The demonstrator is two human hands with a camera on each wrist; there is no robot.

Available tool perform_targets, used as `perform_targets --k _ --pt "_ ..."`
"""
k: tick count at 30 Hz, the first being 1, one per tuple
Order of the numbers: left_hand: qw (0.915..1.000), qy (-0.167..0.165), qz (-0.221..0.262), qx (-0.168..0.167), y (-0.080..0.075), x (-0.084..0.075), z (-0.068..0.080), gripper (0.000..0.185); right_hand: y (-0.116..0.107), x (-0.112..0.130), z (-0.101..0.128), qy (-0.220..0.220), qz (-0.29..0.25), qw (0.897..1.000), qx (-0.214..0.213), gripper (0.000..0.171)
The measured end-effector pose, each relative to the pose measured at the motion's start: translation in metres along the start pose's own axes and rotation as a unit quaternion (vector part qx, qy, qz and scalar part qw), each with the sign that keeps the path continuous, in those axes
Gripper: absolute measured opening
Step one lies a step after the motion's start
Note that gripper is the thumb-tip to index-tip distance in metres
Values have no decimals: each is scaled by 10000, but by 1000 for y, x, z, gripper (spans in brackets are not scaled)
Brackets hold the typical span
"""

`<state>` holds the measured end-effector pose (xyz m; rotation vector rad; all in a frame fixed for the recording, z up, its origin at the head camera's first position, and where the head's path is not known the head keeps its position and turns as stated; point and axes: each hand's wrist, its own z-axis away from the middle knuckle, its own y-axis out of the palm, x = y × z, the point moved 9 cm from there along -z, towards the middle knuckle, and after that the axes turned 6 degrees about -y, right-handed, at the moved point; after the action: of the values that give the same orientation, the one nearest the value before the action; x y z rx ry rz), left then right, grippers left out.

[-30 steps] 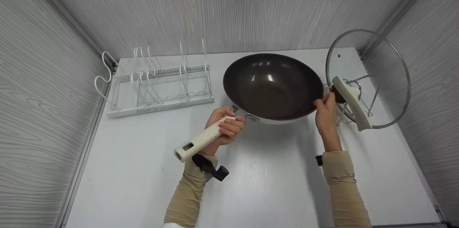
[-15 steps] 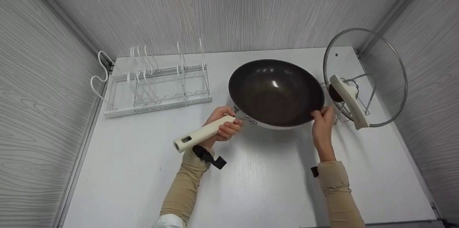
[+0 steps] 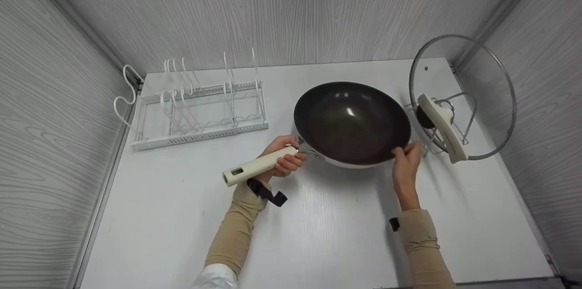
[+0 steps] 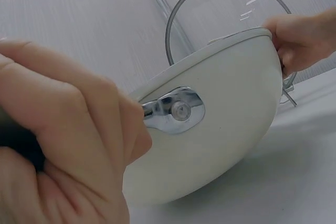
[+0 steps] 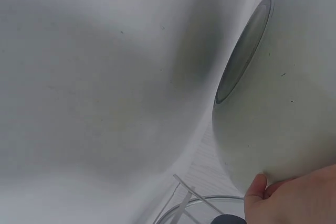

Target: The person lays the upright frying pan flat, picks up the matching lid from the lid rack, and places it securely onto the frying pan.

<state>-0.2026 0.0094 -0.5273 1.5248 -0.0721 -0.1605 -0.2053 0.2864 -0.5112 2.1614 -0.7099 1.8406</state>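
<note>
A wok (image 3: pixel 352 121) with a dark inside and a cream outside is held tilted above the white table. My left hand (image 3: pixel 284 157) grips its cream handle (image 3: pixel 252 168) close to the metal bracket, which the left wrist view shows riveted to the pan wall (image 4: pixel 231 114). At the opposite side, my right hand (image 3: pixel 406 168) pinches the rim between thumb and fingers. From the right wrist view, the base ring (image 5: pixel 245 51) of the wok faces the table, and my right hand (image 5: pixel 294 198) is against the outer wall.
A glass lid (image 3: pixel 482 62) with a cream handle (image 3: pixel 441 127) leans upright in a wire stand (image 3: pixel 466 132) just right of my right hand. At the left stands a white wire rack (image 3: pixel 204 130) with upright dividers. Grey wood-grain panels (image 3: pixel 291 12) enclose the back and sides.
The wok has come down and toward me in the head view, shifting slightly right at its left edge. Both hands moved with it and kept their hold. The lid and rack stayed put.
</note>
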Motion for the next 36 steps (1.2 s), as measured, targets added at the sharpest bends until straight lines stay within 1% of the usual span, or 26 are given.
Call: perform_targets --k 3,5,9,13,15,18,23,24,26,29,31,33,36 --pt "10000 49 -43 -40 -4 -1 0 16 1 12 7 130 -33 9999 58 19" --pt "9999 72 -63 -67 -7 -1 0 16 1 10 6 131 -32 9999 38 18" --pt "9999 87 -41 -126 -9 -2 1 17 -1 -11 1 258 -122 9996 -22 20" --pt "9995 142 -60 -259 -13 -4 2 18 -3 -31 -2 391 -63 9991 -140 21" --pt "9993 201 -76 -304 -16 -5 4 21 -4 -33 -1 443 105 9989 -120 20" --pt "9989 326 -54 -338 -20 -7 7 33 -5 -34 3 604 540 9967 32 20" --pt "9964 678 -167 -481 -28 -8 15 58 -5 -36 9 972 1209 9870 415 20" --pt "9955 761 -228 -521 -30 -8 17 60 -5 -37 10 1029 1287 9851 485 20" --pt "9933 945 -307 -590 -33 -10 21 59 -4 -39 12 1131 1430 9813 619 20" --pt "9867 1352 -301 -846 -42 -13 29 52 -2 -42 14 1199 1540 9776 783 21" --pt "9784 1695 -303 -1147 -49 -17 35 52 0 -45 16 1239 1580 9754 905 22" --pt "9655 2034 -346 -1591 -58 -19 42 55 1 -47 18 1286 1627 9726 1049 22" --pt "9424 2411 -468 -2269 -70 -23 50 65 3 -52 22 1421 1669 9671 1288 21"
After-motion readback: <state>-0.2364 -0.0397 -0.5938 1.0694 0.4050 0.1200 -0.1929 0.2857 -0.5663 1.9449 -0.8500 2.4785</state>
